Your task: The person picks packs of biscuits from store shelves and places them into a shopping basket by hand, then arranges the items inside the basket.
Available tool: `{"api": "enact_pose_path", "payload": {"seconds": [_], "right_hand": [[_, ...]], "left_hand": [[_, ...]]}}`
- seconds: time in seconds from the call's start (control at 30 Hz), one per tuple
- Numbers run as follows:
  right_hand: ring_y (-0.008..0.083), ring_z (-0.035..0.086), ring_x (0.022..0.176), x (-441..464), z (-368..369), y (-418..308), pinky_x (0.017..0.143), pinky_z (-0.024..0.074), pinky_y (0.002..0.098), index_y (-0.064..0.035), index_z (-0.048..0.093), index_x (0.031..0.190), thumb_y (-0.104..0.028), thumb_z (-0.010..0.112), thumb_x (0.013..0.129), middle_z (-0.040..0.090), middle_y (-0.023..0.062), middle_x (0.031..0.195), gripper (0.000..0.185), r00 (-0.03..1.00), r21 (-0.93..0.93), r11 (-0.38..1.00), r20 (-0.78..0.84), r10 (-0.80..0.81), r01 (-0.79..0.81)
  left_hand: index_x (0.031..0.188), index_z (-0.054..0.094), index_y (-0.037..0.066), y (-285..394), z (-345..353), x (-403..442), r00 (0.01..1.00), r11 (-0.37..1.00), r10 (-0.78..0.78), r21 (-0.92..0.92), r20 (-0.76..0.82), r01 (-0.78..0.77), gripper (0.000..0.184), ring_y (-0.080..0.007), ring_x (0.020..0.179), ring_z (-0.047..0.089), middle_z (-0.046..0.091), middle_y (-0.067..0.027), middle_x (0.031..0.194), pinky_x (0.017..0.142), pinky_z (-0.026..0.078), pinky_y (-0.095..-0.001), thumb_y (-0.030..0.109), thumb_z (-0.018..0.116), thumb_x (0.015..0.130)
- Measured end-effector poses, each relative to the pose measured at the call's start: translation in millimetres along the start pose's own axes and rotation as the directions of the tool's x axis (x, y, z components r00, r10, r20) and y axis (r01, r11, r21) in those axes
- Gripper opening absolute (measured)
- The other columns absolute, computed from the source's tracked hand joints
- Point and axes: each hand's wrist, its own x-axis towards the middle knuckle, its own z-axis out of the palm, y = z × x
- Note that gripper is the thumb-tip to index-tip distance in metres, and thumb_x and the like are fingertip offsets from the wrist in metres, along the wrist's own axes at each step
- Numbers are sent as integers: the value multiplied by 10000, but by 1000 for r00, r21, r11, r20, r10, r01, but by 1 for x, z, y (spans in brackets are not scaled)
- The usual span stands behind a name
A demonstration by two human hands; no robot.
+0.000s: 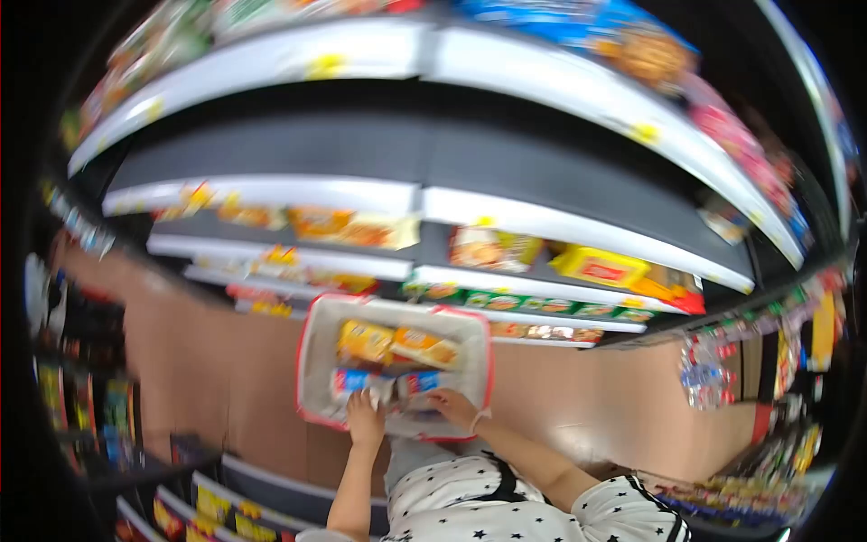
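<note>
Before me is a white-lined shopping basket (325, 316) with a red rim. Inside, toward its far side, lie a yellow packet (364, 341) and an orange-yellow packet (424, 347). My left hand (364, 417) reaches over the near rim, its fingers closed at the edge of a blue-and-white packet (350, 380). My right hand (454, 408) comes in from the right with its fingers bent against a second blue-and-white packet (420, 382). Blur hides the fingertips and the printing on the packets.
A shelf unit (271, 131) curves across the front. Its lower tiers hold a yellow package (600, 266) and green packs (515, 301); a blue bag (578, 23) sits on top. Bottles (709, 375) stand right on the brown floor (226, 370). More shelving (212, 501) is behind left.
</note>
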Motion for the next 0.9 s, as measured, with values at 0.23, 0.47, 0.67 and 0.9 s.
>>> {"api": "enact_pose_path", "payload": {"seconds": [0.23, 0.47, 0.67, 0.9], "right_hand": [[184, 597, 948, -137, -149, 71, 805, 475, 274, 6, 573, 1075, -68, 452, 906, 637, 99, 973, 221, 784, 486, 864, -586, 207, 135], [147, 560, 744, -241, -320, 138, 684, 455, 271, -2, 592, 1001, -68, 542, 849, 624, 79, 892, 173, 313, 190, 982, -933, 180, 0], [272, 467, 1025, -258, -525, 51, 881, 374, 342, -23, 506, 1125, -88, 629, 791, 514, 132, 1115, 362, -104, -413, 896, -896, -432, -159], [316, 490, 1018, -205, -679, 23, 887, 388, 377, 43, 458, 1141, -317, 777, 643, 516, 181, 1110, 692, -57, -422, 895, -899, -433, -146]], "left_hand": [[1062, 531, 21, 200, -3, 28, 800, 710, 585, -391, -136, -586, 299, -346, 1028, 491, 523, -169, 1101, 875, 404, -430, 82, 577, 773], [1091, 549, 41, 494, -43, 129, 253, 248, 796, -85, -550, -965, 328, -311, 1144, 442, 488, -132, 1199, 907, 383, -455, 84, 571, 767], [1112, 509, 7, 640, -69, 178, 432, 546, 600, -50, -673, -836, 331, -312, 1187, 368, 491, -149, 1161, 987, 281, -443, 200, 517, 843], [1077, 502, -33, 647, -57, 181, 480, 683, 590, 83, -649, -726, 357, -319, 1142, 405, 515, -167, 1109, 987, 287, -443, 231, 506, 836]]}}
